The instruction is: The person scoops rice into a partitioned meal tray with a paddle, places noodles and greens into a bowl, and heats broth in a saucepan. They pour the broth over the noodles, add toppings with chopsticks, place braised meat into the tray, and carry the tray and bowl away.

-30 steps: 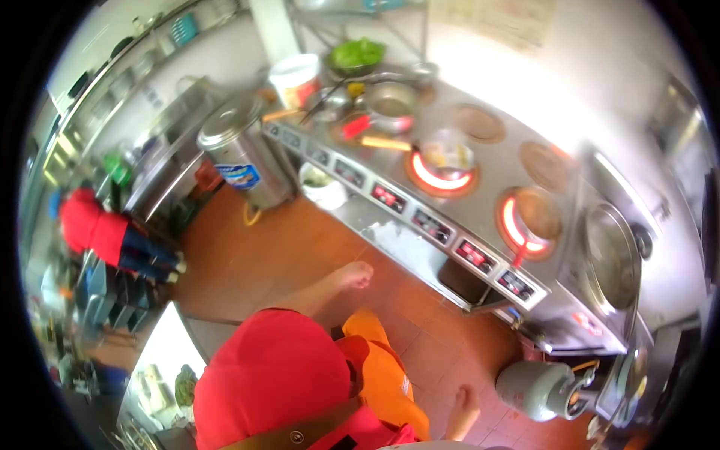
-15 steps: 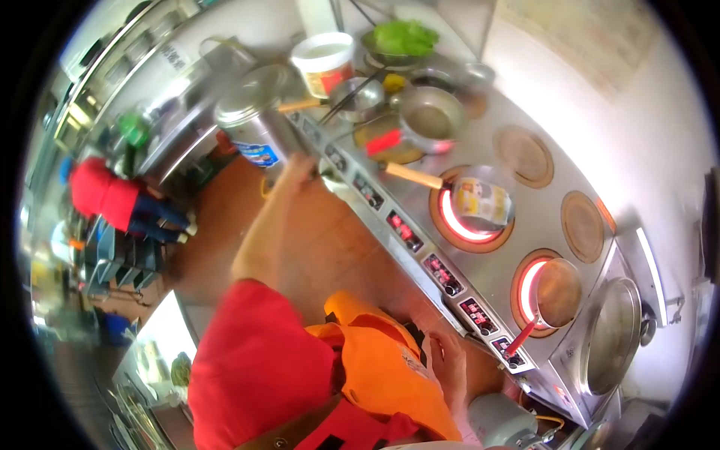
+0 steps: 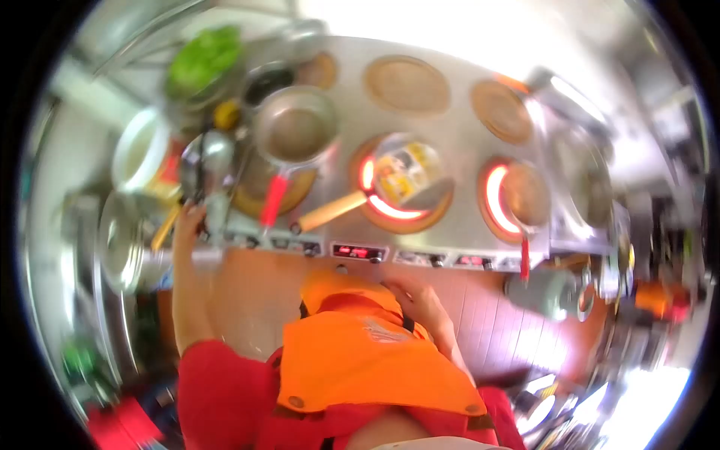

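My left hand (image 3: pixel 191 217) is at the stove's front left edge, at the lower end of thin dark utensils (image 3: pixel 193 171) that lean on a metal bowl (image 3: pixel 217 152). Motion smears its fingers, so whether they grip is unclear. A wooden handle (image 3: pixel 165 229) lies just left of it. My right hand (image 3: pixel 414 298) hangs before the orange apron (image 3: pixel 352 360), fingers loosely apart, holding nothing. Nearer the middle are a red-handled saucepan (image 3: pixel 296 135) and a wooden-handled pan (image 3: pixel 442 184) with a yellow-and-white printed surface showing, on a glowing burner.
Another small red-handled pot (image 3: pixel 526 196) sits on a second glowing burner. Beyond it is a large round pan (image 3: pixel 585 176). A white bucket (image 3: pixel 141 154), green leaves (image 3: pixel 206 60) and a tall metal pot (image 3: pixel 120 240) stand at left. A person in red (image 3: pixel 124 420) is behind at lower left.
My view has turned to face the stove squarely. My left hand has gone from beside the tall metal pot to the dark utensils at the metal bowl. The right hand stays low before the apron.
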`<state>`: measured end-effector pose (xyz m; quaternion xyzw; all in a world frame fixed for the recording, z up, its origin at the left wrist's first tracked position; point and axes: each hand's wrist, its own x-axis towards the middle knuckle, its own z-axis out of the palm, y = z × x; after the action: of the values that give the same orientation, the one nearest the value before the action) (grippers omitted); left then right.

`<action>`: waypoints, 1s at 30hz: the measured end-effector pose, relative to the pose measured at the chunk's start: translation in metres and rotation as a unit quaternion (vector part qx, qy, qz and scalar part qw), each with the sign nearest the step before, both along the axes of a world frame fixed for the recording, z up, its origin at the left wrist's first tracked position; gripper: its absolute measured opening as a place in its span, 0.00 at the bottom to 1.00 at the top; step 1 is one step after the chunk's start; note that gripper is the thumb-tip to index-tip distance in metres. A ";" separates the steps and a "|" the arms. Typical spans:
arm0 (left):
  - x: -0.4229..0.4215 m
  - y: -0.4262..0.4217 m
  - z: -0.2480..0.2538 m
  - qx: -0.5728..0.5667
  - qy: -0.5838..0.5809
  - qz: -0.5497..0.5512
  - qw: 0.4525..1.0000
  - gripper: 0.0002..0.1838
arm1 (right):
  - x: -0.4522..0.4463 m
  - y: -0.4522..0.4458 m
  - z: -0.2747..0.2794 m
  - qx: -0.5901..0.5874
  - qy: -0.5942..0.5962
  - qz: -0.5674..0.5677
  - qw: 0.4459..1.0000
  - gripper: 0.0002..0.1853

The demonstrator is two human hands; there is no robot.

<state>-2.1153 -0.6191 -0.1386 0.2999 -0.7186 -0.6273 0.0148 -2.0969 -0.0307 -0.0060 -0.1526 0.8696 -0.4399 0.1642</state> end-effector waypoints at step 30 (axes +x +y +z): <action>0.111 0.406 0.272 0.259 0.215 0.015 0.942 0.11 | -0.033 0.186 -0.244 -0.505 -0.293 -0.464 0.666 0.19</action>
<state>-2.0040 -0.2129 0.1331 0.1620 -0.5067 -0.8408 0.1000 -2.1299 0.1553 -0.2495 0.3482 0.3795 -0.8531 0.0831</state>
